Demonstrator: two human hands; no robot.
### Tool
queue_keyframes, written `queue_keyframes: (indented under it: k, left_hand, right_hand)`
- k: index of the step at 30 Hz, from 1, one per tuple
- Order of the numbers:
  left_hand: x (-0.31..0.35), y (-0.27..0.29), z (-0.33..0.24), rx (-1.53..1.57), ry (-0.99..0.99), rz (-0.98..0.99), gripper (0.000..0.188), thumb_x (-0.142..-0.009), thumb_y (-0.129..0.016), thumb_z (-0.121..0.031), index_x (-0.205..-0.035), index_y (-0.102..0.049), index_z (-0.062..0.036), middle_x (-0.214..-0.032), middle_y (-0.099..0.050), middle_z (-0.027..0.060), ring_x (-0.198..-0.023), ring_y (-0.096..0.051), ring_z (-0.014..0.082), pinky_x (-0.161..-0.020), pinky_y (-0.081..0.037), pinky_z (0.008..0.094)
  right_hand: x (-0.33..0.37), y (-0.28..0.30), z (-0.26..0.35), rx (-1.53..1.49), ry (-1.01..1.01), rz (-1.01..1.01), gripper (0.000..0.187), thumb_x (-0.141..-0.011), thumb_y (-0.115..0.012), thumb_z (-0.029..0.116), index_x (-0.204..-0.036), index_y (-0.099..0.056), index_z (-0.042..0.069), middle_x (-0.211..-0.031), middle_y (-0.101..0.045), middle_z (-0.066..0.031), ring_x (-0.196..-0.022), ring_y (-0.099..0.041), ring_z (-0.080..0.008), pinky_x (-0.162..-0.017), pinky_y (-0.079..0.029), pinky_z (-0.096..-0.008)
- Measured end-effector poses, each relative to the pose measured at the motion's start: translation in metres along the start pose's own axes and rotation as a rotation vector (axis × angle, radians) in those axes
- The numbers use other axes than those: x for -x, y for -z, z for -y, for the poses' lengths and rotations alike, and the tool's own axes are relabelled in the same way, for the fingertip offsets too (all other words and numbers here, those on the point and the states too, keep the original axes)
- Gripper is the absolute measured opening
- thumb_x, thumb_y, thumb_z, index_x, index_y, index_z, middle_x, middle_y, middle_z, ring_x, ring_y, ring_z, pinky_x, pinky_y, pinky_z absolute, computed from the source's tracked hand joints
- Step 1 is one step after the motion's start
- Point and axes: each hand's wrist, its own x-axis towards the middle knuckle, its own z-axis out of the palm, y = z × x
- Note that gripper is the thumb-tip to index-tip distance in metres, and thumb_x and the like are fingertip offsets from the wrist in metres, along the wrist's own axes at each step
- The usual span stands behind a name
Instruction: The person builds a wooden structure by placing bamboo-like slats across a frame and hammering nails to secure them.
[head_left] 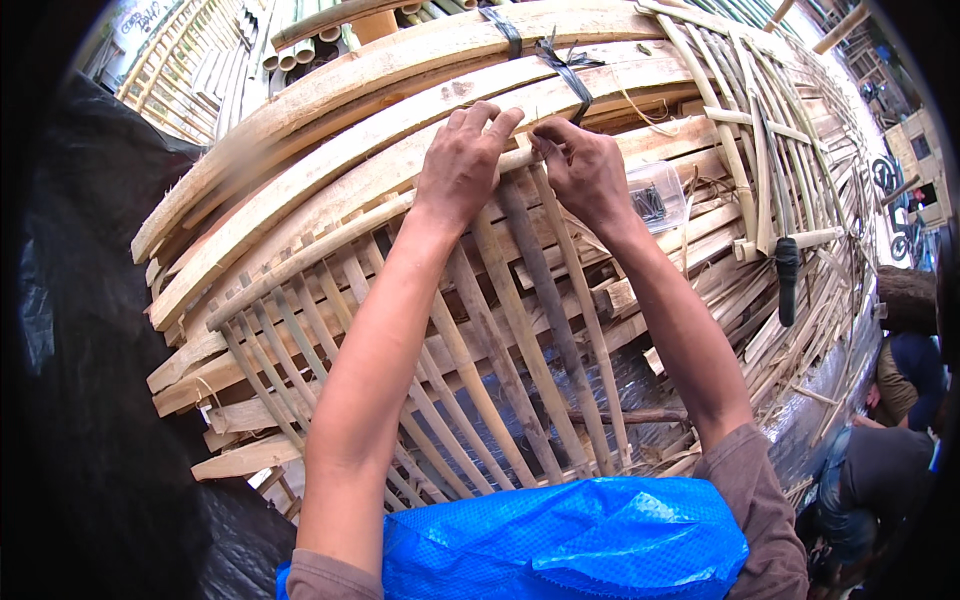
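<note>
Slatted wooden frame (527, 340) slants across centre, its top rail (300, 272) running from mid-left to upper centre; left hand (462, 160) lies over the rail's upper end, fingers bent, grip underneath cannot tell; right hand (585, 170) just beside, fingertips bunched at rail tip, anything between them hidden; forearms block some slats, blue sheet (560, 535) covers lower centre; clear tub (655, 198) with dark slim pieces right of right hand; black handle (787, 285) farther right; stacked planks (400, 130) underneath; another slatted piece (745, 165) upper right; black sheet (90, 300) left; bamboo poles (288, 60) upper left; person (880, 480) lower right.
</note>
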Motion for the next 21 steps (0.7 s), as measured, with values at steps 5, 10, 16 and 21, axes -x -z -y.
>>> queue_keyframes:
  k: [5, 10, 16, 21]
  left_hand:
    - [-0.005, -0.006, -0.012, -0.034, 0.021, 0.024, 0.037, -0.084, -0.059, 0.004, -0.119, -0.06, -0.0051, -0.107, -0.064, 0.0136, -0.099, -0.062, 0.032, -0.089, -0.052, 0.0426]
    - [-0.003, -0.012, -0.006, 0.384, 0.191, -0.139, 0.032, -0.084, -0.06, 0.001, -0.115, -0.062, -0.0039, -0.097, -0.067, 0.0142, -0.09, -0.065, 0.03, -0.083, -0.054, 0.0389]
    - [-0.007, -0.002, -0.022, 0.387, 0.355, 0.085, 0.029, -0.083, -0.068, -0.02, -0.111, -0.07, -0.0123, -0.104, -0.072, 0.0088, -0.092, -0.072, 0.0281, -0.081, -0.059, 0.0416]
    - [-0.007, 0.0, -0.016, 0.456, 0.389, 0.135, 0.035, -0.08, -0.073, -0.023, -0.115, -0.072, -0.0171, -0.1, -0.076, 0.0068, -0.086, -0.074, 0.0261, -0.078, -0.06, 0.039]
  right_hand:
    - [-0.002, 0.003, -0.001, 0.0, -0.022, 0.01, 0.013, -0.092, -0.065, 0.019, -0.095, -0.072, 0.008, -0.078, -0.07, -0.0182, -0.073, -0.07, -0.0359, -0.064, -0.054, -0.0417]
    - [-0.005, -0.002, 0.001, 0.029, 0.029, 0.016, 0.014, -0.093, -0.065, 0.02, -0.095, -0.072, 0.008, -0.077, -0.07, -0.0187, -0.072, -0.07, -0.0357, -0.062, -0.053, -0.042]
    - [0.0, -0.001, -0.004, -0.002, -0.016, -0.031, 0.015, -0.093, -0.065, 0.02, -0.099, -0.073, 0.009, -0.079, -0.071, -0.0175, -0.073, -0.072, -0.0339, -0.063, -0.054, -0.0413]
    - [0.0, 0.0, 0.0, 0.043, -0.002, -0.024, 0.014, -0.092, -0.065, 0.017, -0.098, -0.073, 0.008, -0.084, -0.072, -0.0168, -0.077, -0.072, -0.0332, -0.066, -0.054, -0.0409]
